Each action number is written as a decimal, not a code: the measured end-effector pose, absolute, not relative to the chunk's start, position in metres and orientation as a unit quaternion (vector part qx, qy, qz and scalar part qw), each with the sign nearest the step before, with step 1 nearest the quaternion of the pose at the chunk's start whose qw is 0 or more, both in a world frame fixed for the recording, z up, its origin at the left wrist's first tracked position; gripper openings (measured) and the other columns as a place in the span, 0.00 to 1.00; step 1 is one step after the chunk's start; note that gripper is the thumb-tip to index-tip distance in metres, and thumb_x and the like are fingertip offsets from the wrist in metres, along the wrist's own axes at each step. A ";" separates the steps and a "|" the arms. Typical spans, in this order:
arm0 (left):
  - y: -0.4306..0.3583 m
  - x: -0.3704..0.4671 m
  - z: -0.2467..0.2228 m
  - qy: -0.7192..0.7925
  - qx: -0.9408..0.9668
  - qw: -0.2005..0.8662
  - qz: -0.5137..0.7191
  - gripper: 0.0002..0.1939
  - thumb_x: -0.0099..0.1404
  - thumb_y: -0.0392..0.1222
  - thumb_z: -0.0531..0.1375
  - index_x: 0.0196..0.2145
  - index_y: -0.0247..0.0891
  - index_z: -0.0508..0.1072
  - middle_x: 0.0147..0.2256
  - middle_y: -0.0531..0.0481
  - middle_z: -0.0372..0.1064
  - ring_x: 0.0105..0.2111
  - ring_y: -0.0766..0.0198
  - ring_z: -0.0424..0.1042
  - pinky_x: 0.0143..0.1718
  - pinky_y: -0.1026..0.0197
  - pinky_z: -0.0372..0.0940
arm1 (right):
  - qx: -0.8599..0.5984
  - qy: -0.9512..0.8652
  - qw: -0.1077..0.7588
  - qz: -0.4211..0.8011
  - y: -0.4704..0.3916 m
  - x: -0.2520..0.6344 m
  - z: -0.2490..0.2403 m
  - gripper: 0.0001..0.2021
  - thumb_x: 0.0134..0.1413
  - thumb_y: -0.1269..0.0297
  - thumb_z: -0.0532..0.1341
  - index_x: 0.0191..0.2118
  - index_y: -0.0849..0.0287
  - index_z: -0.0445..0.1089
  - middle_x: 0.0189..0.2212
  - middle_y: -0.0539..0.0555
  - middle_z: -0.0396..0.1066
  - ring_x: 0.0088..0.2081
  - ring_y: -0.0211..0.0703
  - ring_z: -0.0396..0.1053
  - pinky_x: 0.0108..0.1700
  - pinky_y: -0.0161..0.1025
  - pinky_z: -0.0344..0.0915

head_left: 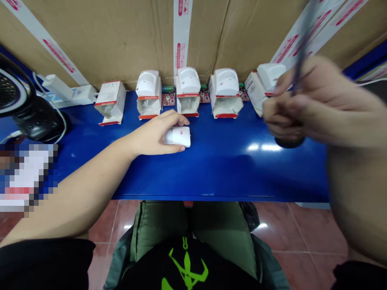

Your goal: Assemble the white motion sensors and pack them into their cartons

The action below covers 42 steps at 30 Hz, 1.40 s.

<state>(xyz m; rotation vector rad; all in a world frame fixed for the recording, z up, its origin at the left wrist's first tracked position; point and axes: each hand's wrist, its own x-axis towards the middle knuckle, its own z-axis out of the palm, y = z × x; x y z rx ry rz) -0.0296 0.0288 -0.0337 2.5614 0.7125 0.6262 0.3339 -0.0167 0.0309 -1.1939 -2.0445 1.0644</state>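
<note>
My left hand [161, 135] is closed around a small white motion detector [182, 136] that lies on the blue table, thumb on its near side and fingers on its far side. Raised over the table's right part, my right hand [305, 106] is a fist around what looks like a screwdriver [302, 44]. Its dark shaft points up and is smeared by motion; a black rounded end [289, 141] shows below the fist. Behind my hands, white detector housings rest on opened boxes, such as this housing [188, 79] on its red-and-white box [188, 105].
Small red circuit boards [168, 100] lie between the boxes. At the left are an opened box [111, 100], a white power strip [81, 96] and a black fan-like device [33, 108]. Brown cardboard [130, 36] rises behind the blue table [211, 173].
</note>
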 end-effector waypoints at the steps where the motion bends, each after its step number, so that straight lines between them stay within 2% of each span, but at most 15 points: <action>1: 0.029 -0.030 -0.035 0.259 0.916 0.204 0.228 0.30 0.68 0.56 0.70 0.59 0.35 0.72 0.55 0.37 0.75 0.54 0.49 0.77 0.60 0.49 0.73 | -0.419 -0.759 0.267 0.421 -0.011 0.330 0.028 0.27 0.68 0.30 0.64 0.45 0.47 0.58 0.25 0.38 0.58 0.19 0.29 0.52 0.22 0.32 0.53; 3: 0.029 -0.030 -0.036 0.268 0.913 0.207 0.230 0.32 0.68 0.57 0.70 0.60 0.34 0.72 0.55 0.36 0.76 0.54 0.49 0.78 0.60 0.49 0.73 | -0.388 -0.768 0.252 0.443 0.000 0.327 0.019 0.27 0.67 0.34 0.67 0.40 0.48 0.56 0.23 0.38 0.55 0.20 0.30 0.52 0.22 0.33 0.51; 5: 0.029 -0.030 -0.037 0.276 0.909 0.210 0.232 0.32 0.67 0.57 0.71 0.60 0.34 0.72 0.56 0.35 0.76 0.54 0.49 0.78 0.60 0.48 0.73 | -0.398 -0.790 0.221 0.409 0.009 0.330 0.010 0.24 0.68 0.36 0.66 0.38 0.50 0.59 0.23 0.41 0.58 0.22 0.32 0.54 0.24 0.36 0.53; 9: 0.028 -0.030 -0.037 0.293 0.905 0.212 0.223 0.33 0.67 0.54 0.70 0.62 0.33 0.72 0.57 0.35 0.77 0.54 0.49 0.79 0.59 0.49 0.74 | -0.444 -0.823 0.118 0.334 0.013 0.350 0.002 0.29 0.64 0.28 0.63 0.34 0.53 0.68 0.24 0.47 0.65 0.24 0.36 0.58 0.25 0.39 0.56; 11: 0.028 -0.031 -0.035 0.299 0.905 0.216 0.213 0.33 0.67 0.53 0.69 0.63 0.33 0.72 0.58 0.34 0.78 0.55 0.49 0.80 0.59 0.49 0.75 | -0.458 -0.815 0.061 0.349 0.014 0.360 0.002 0.33 0.63 0.24 0.62 0.32 0.53 0.69 0.23 0.47 0.64 0.23 0.36 0.58 0.25 0.39 0.57; 14: 0.026 -0.031 -0.032 0.289 0.910 0.212 0.206 0.31 0.68 0.50 0.68 0.64 0.34 0.74 0.60 0.35 0.79 0.58 0.47 0.80 0.63 0.46 0.73 | -0.468 -0.799 0.005 0.377 0.015 0.367 0.001 0.34 0.62 0.22 0.61 0.30 0.53 0.70 0.22 0.48 0.64 0.22 0.36 0.58 0.24 0.40 0.56; 18: 0.026 -0.030 -0.028 0.250 0.924 0.206 0.202 0.26 0.69 0.44 0.67 0.63 0.37 0.78 0.59 0.37 0.81 0.58 0.48 0.81 0.65 0.43 0.73 | -0.464 -0.797 0.005 0.386 0.017 0.363 -0.001 0.34 0.62 0.22 0.61 0.32 0.53 0.72 0.24 0.49 0.66 0.25 0.37 0.60 0.26 0.40 0.57; 24: 0.027 -0.029 -0.028 0.232 0.923 0.223 0.208 0.21 0.70 0.45 0.67 0.58 0.41 0.82 0.56 0.39 0.81 0.56 0.49 0.82 0.62 0.42 0.76 | -0.466 -0.811 0.025 0.354 0.014 0.353 0.003 0.32 0.64 0.26 0.61 0.29 0.53 0.71 0.24 0.51 0.68 0.28 0.40 0.64 0.31 0.42 0.61; 37: 0.028 -0.028 -0.029 0.239 0.920 0.230 0.207 0.20 0.68 0.45 0.68 0.57 0.44 0.84 0.55 0.41 0.81 0.54 0.49 0.82 0.62 0.42 0.76 | -0.475 -0.814 0.013 0.335 0.013 0.346 0.005 0.36 0.60 0.20 0.58 0.28 0.53 0.70 0.24 0.52 0.68 0.28 0.43 0.64 0.32 0.44 0.62; 40: 0.028 -0.028 -0.029 0.232 0.923 0.225 0.209 0.19 0.69 0.44 0.67 0.56 0.43 0.84 0.55 0.41 0.82 0.54 0.50 0.82 0.62 0.43 0.76 | -0.481 -0.821 0.014 0.306 0.012 0.348 0.001 0.36 0.60 0.19 0.57 0.31 0.53 0.71 0.25 0.54 0.71 0.28 0.44 0.63 0.31 0.45 0.62; 42: 0.028 -0.028 -0.029 0.229 0.924 0.222 0.212 0.19 0.69 0.44 0.67 0.56 0.42 0.84 0.54 0.41 0.82 0.54 0.50 0.82 0.62 0.44 0.76 | -0.498 -0.817 0.028 0.289 0.012 0.350 -0.002 0.34 0.59 0.21 0.59 0.35 0.52 0.70 0.27 0.55 0.74 0.28 0.46 0.66 0.31 0.46 0.64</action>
